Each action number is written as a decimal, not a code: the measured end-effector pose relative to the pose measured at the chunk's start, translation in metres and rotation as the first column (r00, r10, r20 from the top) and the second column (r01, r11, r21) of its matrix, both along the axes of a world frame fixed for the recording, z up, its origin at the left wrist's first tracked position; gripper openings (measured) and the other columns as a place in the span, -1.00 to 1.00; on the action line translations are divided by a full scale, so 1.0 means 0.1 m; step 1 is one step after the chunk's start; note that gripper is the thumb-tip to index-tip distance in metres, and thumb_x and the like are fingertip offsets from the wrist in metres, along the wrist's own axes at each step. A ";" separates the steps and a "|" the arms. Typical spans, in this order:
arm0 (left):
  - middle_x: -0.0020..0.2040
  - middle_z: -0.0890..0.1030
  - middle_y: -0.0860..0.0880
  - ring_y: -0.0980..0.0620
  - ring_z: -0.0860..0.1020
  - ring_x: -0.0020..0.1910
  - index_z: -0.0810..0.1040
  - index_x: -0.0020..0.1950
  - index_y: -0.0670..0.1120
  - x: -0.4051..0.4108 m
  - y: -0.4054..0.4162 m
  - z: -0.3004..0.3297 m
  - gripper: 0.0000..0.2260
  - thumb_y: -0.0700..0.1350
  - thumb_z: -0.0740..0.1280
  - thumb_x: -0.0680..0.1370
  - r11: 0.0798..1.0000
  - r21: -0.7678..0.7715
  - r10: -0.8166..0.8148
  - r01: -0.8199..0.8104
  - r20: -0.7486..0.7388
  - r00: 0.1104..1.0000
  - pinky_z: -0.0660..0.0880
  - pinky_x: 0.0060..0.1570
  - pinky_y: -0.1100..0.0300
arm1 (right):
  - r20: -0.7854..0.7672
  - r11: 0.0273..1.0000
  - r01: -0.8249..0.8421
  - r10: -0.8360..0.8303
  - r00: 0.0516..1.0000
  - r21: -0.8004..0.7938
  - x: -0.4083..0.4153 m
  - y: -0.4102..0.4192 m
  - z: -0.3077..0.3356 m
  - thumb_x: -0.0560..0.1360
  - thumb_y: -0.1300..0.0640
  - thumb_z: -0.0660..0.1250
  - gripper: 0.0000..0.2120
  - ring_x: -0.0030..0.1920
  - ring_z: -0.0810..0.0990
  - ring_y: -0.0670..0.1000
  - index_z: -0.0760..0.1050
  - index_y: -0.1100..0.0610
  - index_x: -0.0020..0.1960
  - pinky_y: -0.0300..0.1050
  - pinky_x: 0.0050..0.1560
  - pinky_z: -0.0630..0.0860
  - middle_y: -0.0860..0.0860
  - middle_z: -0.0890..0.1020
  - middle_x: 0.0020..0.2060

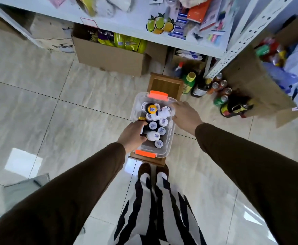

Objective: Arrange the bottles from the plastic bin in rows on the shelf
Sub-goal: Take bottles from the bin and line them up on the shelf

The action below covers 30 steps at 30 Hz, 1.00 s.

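A clear plastic bin [169, 138] with orange latches sits on a low wooden stool in front of my feet. Several small bottles [158, 121] stand in it, seen from above with white barcode caps; some are dark, some white. My left hand [133, 134] reaches into the bin's left side and is closed around a dark bottle [144, 129] with a gold band. My right hand [184, 114] rests on the bin's right rim with its fingers spread. The white shelf [135, 20] runs along the top of the view.
The shelf holds packets, cards and a lemon-shaped item [159, 23]. Under it stand cardboard boxes [109, 55]. Bottles and drink cans [219, 91] crowd the floor right of the stool, beside a metal upright [247, 32] and another box. Tiled floor lies to the left.
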<state>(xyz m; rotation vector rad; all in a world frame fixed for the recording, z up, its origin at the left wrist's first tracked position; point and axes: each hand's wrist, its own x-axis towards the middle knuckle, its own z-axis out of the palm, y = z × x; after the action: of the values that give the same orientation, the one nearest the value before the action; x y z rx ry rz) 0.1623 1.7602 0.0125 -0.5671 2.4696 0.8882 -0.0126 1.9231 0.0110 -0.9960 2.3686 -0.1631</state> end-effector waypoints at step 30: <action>0.22 0.54 -0.07 -0.06 0.56 0.14 0.41 0.40 -0.10 -0.06 0.27 -1.06 -0.58 -0.31 0.32 0.55 0.786 -0.310 -0.517 0.535 0.144 0.844 0.52 0.06 0.09 | -0.187 0.963 -0.227 0.251 0.950 0.143 -0.11 -0.19 -0.45 0.48 0.00 0.32 -0.63 0.24 0.51 0.05 0.43 -0.03 0.28 0.04 0.27 0.26 -0.03 0.62 0.16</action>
<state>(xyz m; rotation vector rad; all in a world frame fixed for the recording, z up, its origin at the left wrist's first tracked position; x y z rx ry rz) 0.1567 1.7877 -0.0940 0.0210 2.5407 0.2198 -0.0233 1.9036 -0.0338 -1.2830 2.3786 0.1800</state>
